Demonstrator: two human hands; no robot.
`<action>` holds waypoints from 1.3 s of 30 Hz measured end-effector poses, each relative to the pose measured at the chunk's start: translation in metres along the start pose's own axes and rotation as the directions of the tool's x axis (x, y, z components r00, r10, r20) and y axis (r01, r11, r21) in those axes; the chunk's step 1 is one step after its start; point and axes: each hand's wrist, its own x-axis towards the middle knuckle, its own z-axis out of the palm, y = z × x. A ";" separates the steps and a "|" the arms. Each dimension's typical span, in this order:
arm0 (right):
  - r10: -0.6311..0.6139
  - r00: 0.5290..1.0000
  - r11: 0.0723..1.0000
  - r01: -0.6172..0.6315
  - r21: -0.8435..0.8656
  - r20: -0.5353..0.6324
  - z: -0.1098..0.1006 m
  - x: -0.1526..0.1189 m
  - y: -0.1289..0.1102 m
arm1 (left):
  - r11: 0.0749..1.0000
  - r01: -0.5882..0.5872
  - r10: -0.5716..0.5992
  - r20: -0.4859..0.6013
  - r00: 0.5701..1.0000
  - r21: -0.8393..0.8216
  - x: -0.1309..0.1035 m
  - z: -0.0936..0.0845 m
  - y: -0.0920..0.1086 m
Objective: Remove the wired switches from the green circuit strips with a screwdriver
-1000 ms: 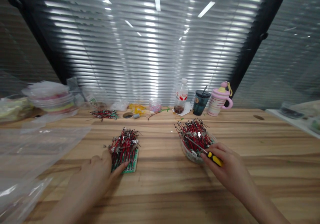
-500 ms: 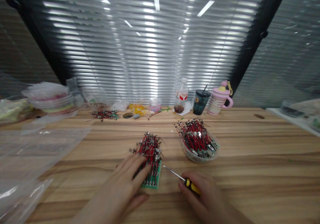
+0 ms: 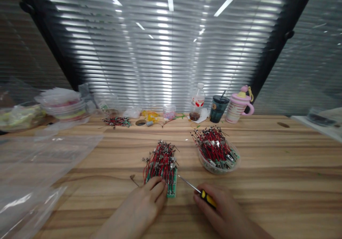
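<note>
A green circuit board (image 3: 172, 191) lies on the wooden table, bristling with red and black wires (image 3: 161, 157) that fan out toward the far side. My left hand (image 3: 149, 199) covers its lower left part, fingers bent and drawn together on that near edge; the fingertips are partly hidden. In my right hand (image 3: 216, 199) is a screwdriver with a yellow and black handle (image 3: 207, 198). Its thin metal shaft points left, and the tip sits just off the board's right edge. A thin dark wire (image 3: 135, 181) sticks out left of the board.
Right of the board stands a clear plastic tub (image 3: 211, 167) heaped with wired boards. Another wire pile (image 3: 117, 121) lies at the back left. A bottle (image 3: 197, 103), a dark cup (image 3: 217, 110) and a pink mug (image 3: 236, 109) line the back. Plastic sheeting (image 3: 48, 157) spreads over the left.
My left hand has moved from the wires down to the board's near edge, its spread fingers now closed together. The right hand holds the screwdriver much as before. The view has shifted slightly.
</note>
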 end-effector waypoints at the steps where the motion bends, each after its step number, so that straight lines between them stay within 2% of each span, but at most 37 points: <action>1: 0.008 1.000 1.000 -0.008 -0.003 0.005 0.000 0.000 0.000 | 1.000 0.009 -0.009 -0.008 1.000 0.002 0.000 -0.001 0.000; 4: 0.026 1.000 1.000 -0.026 0.002 -0.010 0.001 0.000 0.004 | 0.999 0.049 -0.049 -0.048 0.998 0.011 -0.002 -0.003 -0.003; 9: 0.001 0.993 1.000 -0.001 0.002 -0.119 0.004 0.002 0.014 | 0.992 0.122 -0.126 -0.088 0.988 -0.044 -0.005 -0.007 -0.003; 15: -0.041 0.988 0.999 0.041 0.001 -0.146 0.003 0.006 0.012 | 0.999 0.042 -0.042 -0.020 0.999 -0.029 0.001 -0.004 0.010; 23: 0.008 0.995 1.000 -0.008 -0.007 -0.103 0.001 0.003 0.010 | 0.996 0.053 -0.051 0.022 0.998 -0.078 0.004 0.004 0.010; 33: 0.023 0.997 1.000 -0.024 -0.013 -0.069 0.001 0.005 0.008 | 0.991 0.062 -0.058 0.045 0.997 -0.117 0.006 -0.015 0.008; 39: 0.066 0.998 0.997 -0.067 -0.048 -0.018 -0.001 0.003 0.008 | 0.983 0.064 -0.071 -0.031 0.997 -0.173 0.003 -0.009 -0.003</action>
